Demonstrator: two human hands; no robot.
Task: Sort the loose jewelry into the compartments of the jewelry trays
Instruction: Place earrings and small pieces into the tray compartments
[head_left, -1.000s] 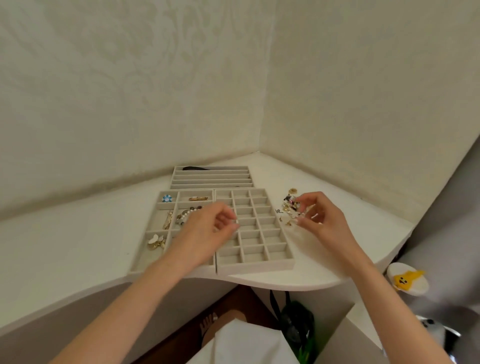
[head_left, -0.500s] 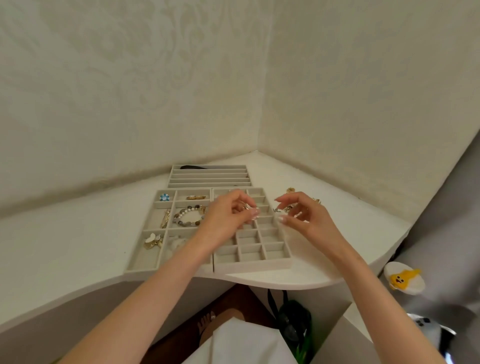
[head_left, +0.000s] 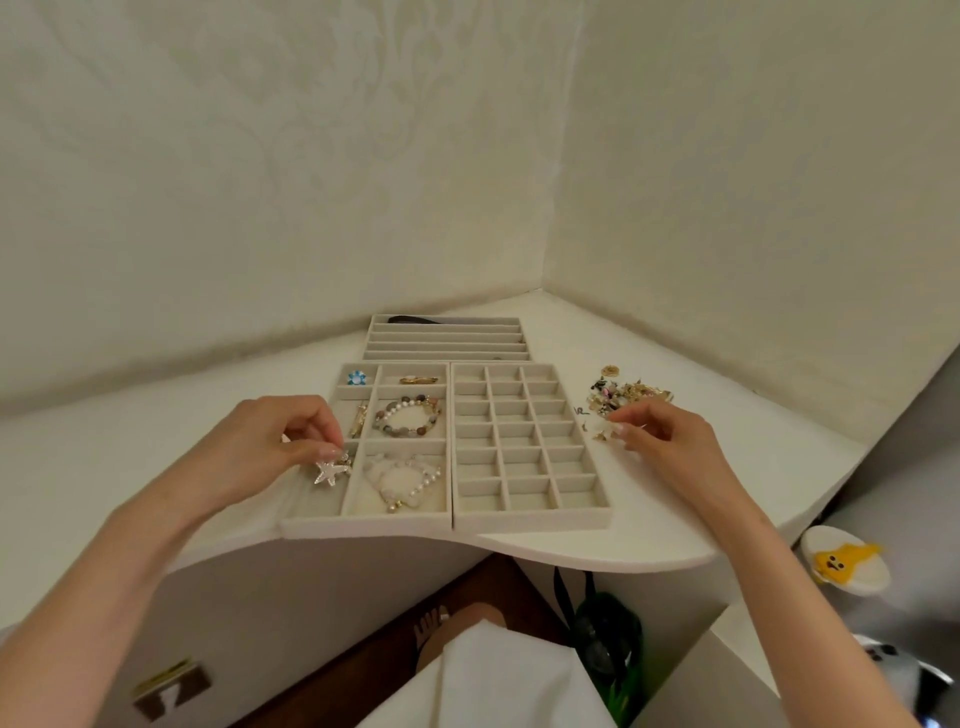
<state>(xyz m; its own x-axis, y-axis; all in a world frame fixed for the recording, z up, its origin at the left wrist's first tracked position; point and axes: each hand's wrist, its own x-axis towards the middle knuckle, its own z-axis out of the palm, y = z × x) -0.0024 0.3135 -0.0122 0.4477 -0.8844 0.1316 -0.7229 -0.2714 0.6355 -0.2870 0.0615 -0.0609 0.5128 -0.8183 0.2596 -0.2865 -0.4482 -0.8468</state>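
Three beige jewelry trays lie on the white corner desk: a left tray (head_left: 363, 526) with large compartments, a right tray (head_left: 530, 517) with several small empty cells, and a back tray (head_left: 447, 338) with long slots. My left hand (head_left: 270, 447) pinches a silver starfish piece (head_left: 330, 471) over the left tray's front-left compartment. My right hand (head_left: 670, 447) reaches the near edge of the loose jewelry pile (head_left: 623, 395) and pinches a small pale piece (head_left: 605, 428). A beaded bracelet (head_left: 408, 415) and a pearl bracelet (head_left: 405, 480) lie in the left tray.
A blue flower ring (head_left: 356, 378) and gold pieces (head_left: 418, 380) sit in the left tray's back cells. The desk's curved front edge (head_left: 571, 558) runs just under the trays. Walls close in behind. A round yellow-faced item (head_left: 844, 564) sits lower right.
My left hand moved from the middle of the trays to the left tray's front-left compartment, holding the starfish piece. My right hand moved right, back to the loose pile.
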